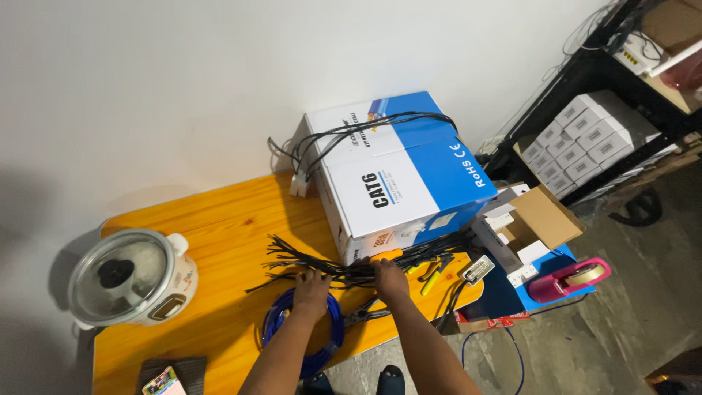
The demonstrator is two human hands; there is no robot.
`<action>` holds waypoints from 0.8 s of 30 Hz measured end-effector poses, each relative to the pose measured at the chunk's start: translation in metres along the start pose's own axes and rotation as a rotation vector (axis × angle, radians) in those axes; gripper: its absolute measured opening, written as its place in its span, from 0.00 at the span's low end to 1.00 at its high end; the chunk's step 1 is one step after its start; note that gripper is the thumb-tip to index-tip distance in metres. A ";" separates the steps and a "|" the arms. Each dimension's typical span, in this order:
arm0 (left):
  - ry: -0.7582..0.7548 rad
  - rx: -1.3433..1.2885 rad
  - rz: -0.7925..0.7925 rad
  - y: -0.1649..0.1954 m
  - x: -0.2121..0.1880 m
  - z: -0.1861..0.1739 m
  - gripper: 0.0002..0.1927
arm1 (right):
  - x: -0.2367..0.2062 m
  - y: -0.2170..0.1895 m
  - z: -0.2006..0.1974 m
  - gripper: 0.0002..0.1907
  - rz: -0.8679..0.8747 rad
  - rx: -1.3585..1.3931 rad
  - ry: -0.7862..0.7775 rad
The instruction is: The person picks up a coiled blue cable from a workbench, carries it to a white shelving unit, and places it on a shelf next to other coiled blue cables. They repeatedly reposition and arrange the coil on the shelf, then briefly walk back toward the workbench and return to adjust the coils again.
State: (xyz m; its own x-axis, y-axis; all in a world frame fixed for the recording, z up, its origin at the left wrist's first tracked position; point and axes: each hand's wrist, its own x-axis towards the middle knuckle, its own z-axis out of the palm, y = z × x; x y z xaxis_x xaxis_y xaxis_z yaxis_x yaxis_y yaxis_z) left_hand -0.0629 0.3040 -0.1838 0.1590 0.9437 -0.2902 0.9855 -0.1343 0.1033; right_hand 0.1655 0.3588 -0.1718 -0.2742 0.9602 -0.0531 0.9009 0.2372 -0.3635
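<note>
Both hands lay on a bundle of black cable ties [322,265] at lower centre of the frame, on an orange wooden table [212,219]. The left hand [312,287] pressed down on the bundle with fingers curled over it; the right hand [387,276] gripped the same bundle just to its right. Whether either hand closed fully around the ties could not be told from above. The bundle's long axis ran left to right across the frame, its loose ends fanning toward the left, beyond the left hand, so that hand sat nearer the splayed ends. A coil of blue cable [333,333] lay just below the hands, with pliers [362,314] beside it. Behind the bundle, centre frame, stood 1 large carton [398,175], blue and white, box-shaped, with dark lettering on its white face and a black cord draped over its top. At right, an open brown cardboard box [541,216] held small white parts; a pink tape dispenser [570,279] sat lower right. Upper right, stacked small white boxes [585,139] filled a black shelf. A white rice cooker [131,278] stood at lower left.
</note>
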 end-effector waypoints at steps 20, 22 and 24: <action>0.074 0.026 0.029 0.133 0.100 0.003 0.08 | -0.011 0.103 -0.020 0.09 -0.108 0.261 0.266; 0.018 0.020 0.053 0.135 0.101 0.004 0.08 | -0.021 0.133 -0.022 0.11 0.134 0.104 0.353; -0.015 -0.034 0.062 0.139 0.100 0.005 0.09 | -0.030 0.159 -0.026 0.19 0.599 -0.005 0.329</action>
State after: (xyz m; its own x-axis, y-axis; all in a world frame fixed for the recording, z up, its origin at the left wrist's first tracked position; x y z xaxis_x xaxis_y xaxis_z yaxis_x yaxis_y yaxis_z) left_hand 0.0906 0.3784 -0.2035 0.2206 0.9292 -0.2965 0.9713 -0.1815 0.1538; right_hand 0.3254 0.3719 -0.2040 0.3881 0.9207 0.0421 0.8671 -0.3492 -0.3553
